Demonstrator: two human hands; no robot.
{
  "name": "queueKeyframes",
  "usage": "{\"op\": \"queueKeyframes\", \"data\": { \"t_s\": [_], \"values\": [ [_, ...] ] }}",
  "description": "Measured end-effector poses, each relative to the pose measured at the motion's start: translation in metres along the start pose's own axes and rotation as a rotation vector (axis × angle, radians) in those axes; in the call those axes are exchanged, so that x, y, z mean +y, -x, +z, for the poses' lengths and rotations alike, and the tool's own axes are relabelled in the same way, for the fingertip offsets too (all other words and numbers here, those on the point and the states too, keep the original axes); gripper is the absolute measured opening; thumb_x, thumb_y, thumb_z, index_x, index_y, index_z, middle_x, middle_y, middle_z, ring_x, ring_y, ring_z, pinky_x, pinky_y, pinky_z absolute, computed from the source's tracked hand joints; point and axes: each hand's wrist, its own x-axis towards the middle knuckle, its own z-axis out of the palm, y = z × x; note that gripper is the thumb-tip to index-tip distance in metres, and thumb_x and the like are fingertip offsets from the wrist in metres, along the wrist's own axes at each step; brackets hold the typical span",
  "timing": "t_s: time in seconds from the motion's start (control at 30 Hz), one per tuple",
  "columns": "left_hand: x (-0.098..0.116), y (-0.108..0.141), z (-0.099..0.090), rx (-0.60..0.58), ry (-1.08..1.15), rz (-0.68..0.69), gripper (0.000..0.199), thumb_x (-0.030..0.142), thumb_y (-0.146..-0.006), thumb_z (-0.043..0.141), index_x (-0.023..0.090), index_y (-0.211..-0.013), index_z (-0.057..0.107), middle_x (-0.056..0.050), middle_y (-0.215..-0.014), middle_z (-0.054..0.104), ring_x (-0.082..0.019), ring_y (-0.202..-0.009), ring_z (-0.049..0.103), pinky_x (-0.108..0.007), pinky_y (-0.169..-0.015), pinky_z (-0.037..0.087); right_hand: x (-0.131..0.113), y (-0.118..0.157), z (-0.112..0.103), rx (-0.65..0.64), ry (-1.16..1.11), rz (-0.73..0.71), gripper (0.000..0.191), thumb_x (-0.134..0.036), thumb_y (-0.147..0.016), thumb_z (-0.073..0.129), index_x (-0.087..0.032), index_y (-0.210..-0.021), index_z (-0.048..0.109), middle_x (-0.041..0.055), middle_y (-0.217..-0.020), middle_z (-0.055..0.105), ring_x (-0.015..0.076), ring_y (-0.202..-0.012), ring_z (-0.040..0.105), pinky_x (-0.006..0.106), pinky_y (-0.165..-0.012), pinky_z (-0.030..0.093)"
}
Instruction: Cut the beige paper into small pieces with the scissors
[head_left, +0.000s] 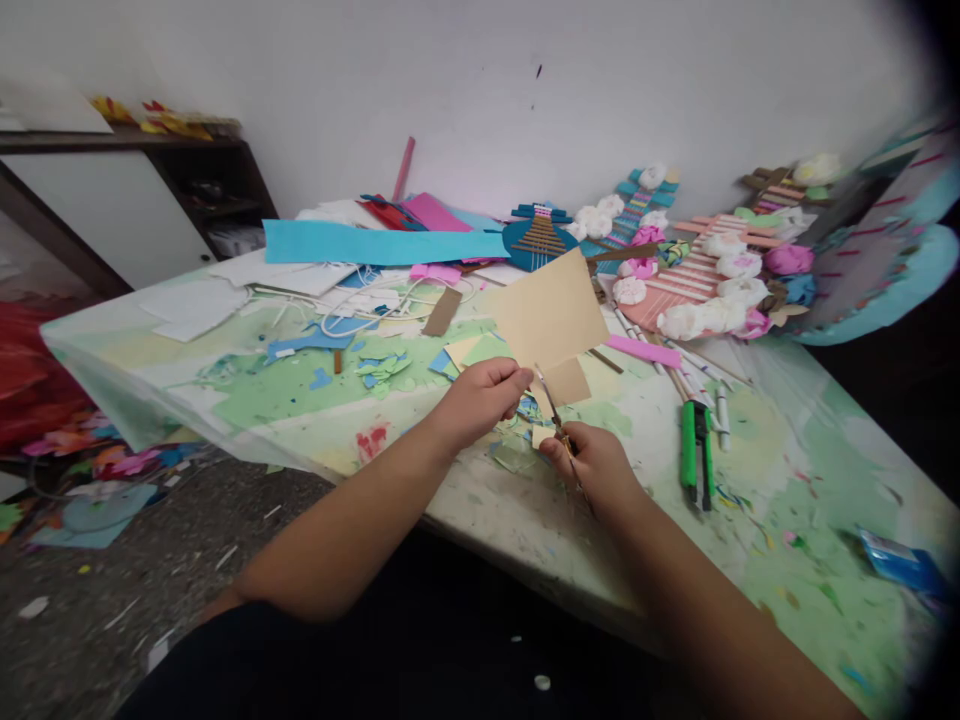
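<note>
My right hand (596, 462) is closed around a pair of scissors (556, 418), whose blades point up and away toward my other hand. A small cream paper piece (541, 436) shows beside the right thumb. My left hand (491, 395) is closed in a pinch just left of the blade tips; what its fingertips hold is too small to make out. Behind both hands a large tan sheet (553, 310) lies on the table, with a smaller tan piece (566, 384) in front of it. Paper scraps (516, 452) lie beneath the hands.
A green cutter (697, 455) and white markers (723, 415) lie to the right. A blue paper strip (382, 245) stretches across the back left. Decorated paper crafts (690, 290) stand at the back right. Green scraps (382, 368) are scattered on the table (300, 400).
</note>
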Motion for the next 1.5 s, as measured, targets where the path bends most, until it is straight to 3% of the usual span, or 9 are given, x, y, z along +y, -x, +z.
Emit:
{"op": "queueKeyframes", "data": {
  "t_s": [0.4, 1.2, 1.37, 1.5],
  "values": [
    [0.001, 0.0, 0.0, 0.099, 0.038, 0.036, 0.032, 0.038, -0.072, 0.039, 0.015, -0.051, 0.04, 0.004, -0.041, 0.038, -0.004, -0.04, 0.035, -0.019, -0.043, 0.029, 0.001, 0.001, 0.001, -0.01, -0.004, -0.003, 0.041, -0.052, -0.07, 0.032, -0.018, -0.047, 0.033, -0.0031, -0.043, 0.032, 0.0074, -0.041, 0.029, 0.02, -0.04, 0.019],
    [-0.001, -0.002, 0.0, 0.094, 0.158, 0.055, 0.031, 0.035, -0.071, 0.042, 0.014, -0.048, 0.038, 0.004, -0.039, 0.037, -0.004, -0.037, 0.035, -0.018, -0.04, 0.026, 0.001, -0.001, 0.003, -0.049, -0.006, 0.009, 0.042, -0.056, -0.068, 0.034, -0.018, -0.049, 0.035, -0.0027, -0.044, 0.035, 0.0084, -0.043, 0.031, 0.021, -0.042, 0.021],
    [0.001, -0.002, -0.001, 0.137, 0.183, 0.049, 0.03, 0.034, -0.071, 0.043, 0.015, -0.048, 0.036, 0.005, -0.039, 0.038, -0.003, -0.037, 0.035, -0.018, -0.04, 0.026, 0.005, 0.002, 0.002, 0.035, -0.14, 0.017, 0.039, -0.053, -0.066, 0.039, -0.018, -0.05, 0.037, -0.0041, -0.044, 0.031, 0.0076, -0.044, 0.028, 0.021, -0.041, 0.021],
    [0.0, -0.004, -0.003, 0.175, 0.24, 0.033, 0.028, 0.033, -0.07, 0.042, 0.015, -0.049, 0.035, 0.005, -0.039, 0.036, -0.003, -0.036, 0.035, -0.018, -0.04, 0.026, 0.01, -0.002, 0.001, 0.107, -0.394, 0.156, 0.033, -0.049, -0.068, 0.04, -0.018, -0.059, 0.041, -0.0032, -0.049, 0.038, 0.009, -0.047, 0.035, 0.022, -0.043, 0.027]
  ]
}}
